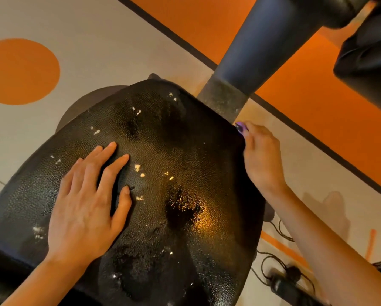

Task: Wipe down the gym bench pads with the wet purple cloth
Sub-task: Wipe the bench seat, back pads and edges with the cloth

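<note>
The left hand (85, 202) lies flat, fingers (106, 155) straight, on the worn black textured bench pad (174, 151); right hand (260, 155) fingers pinch the purple cloth (240, 127) at its edge.

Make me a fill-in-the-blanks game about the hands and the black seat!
1. The left hand lies ____ on the black pad.
2. The right hand holds a ____ cloth at the pad's edge.
3. The big circle on the floor is ____.

Missing words: flat; purple; orange
</note>
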`<state>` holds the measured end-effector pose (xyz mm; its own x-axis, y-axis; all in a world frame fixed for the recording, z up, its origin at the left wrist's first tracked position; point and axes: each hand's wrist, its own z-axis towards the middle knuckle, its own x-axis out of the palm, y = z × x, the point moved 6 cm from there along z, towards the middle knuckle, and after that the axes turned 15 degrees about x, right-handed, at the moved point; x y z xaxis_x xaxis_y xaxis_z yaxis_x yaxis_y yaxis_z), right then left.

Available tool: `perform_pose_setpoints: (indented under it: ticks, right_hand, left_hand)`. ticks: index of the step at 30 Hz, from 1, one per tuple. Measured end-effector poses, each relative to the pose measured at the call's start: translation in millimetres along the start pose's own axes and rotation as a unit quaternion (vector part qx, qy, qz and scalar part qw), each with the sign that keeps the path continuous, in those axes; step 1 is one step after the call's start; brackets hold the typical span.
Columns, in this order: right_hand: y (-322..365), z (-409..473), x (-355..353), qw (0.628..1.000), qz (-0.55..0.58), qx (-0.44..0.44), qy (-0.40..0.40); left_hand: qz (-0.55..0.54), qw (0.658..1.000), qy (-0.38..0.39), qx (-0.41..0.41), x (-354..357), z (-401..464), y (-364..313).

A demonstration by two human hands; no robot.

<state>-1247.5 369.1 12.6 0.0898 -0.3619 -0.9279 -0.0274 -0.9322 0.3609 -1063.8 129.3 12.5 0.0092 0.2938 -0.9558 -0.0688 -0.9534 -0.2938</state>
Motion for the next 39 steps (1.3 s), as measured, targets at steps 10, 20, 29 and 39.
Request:
perform_pose_setpoints:
  ticks: [10,20,29,39]
  right_hand:
    - [167,65,79,0.993,0.052,-0.098,0.034]
    - [121,17,57,0.983,0.105,-0.134,0.072]
    - [86,-51,47,0.964,0.096,-0.211,0.129]
    - [95,-74,45,0.965,0.098,-0.218,0.109]
  left_hand:
    - [-0.007,1.000,0.008,-0.005,2,0,2]
    - [-0.014,1.000,-0.005,0.003,1,-1,2]
    - [-0.013,1.000,-0.005,0.006,2,-3,4]
    - [-0.024,1.000,-0.012,0.004,2,-3,4]
